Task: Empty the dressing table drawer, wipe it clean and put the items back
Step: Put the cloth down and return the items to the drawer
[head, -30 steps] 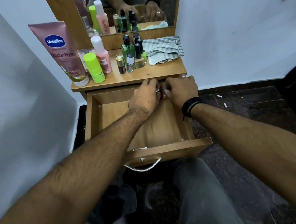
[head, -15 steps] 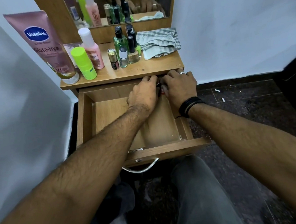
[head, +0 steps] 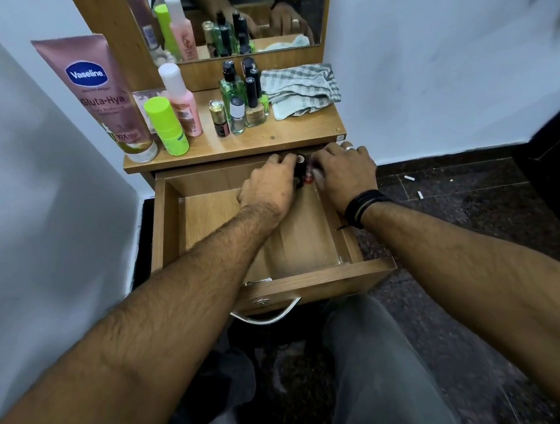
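The wooden drawer (head: 171, 229) of the dressing table is pulled out, and its floor shows bare wood. Both hands reach into its back right corner, under the tabletop's edge. My left hand (head: 268, 189) curls round a small dark bottle (head: 300, 172) with a silvery cap. Close beside it, my right hand (head: 345, 174) pinches a small red-tipped item (head: 309, 179); most of that item is hidden by the fingers. A ring sits on the right hand and a black band on its wrist.
On the tabletop (head: 265, 141) stand a pink Vaseline tube (head: 100, 99), a green bottle (head: 166, 125), a pink bottle (head: 182, 101), several small bottles (head: 241, 106) and a folded checked cloth (head: 301, 88). A mirror (head: 235, 11) rises behind, white walls close both sides, and the floor is dark.
Both hands stay at the drawer's back right corner. The small dark bottle now shows more plainly between them. The view has shifted slightly.
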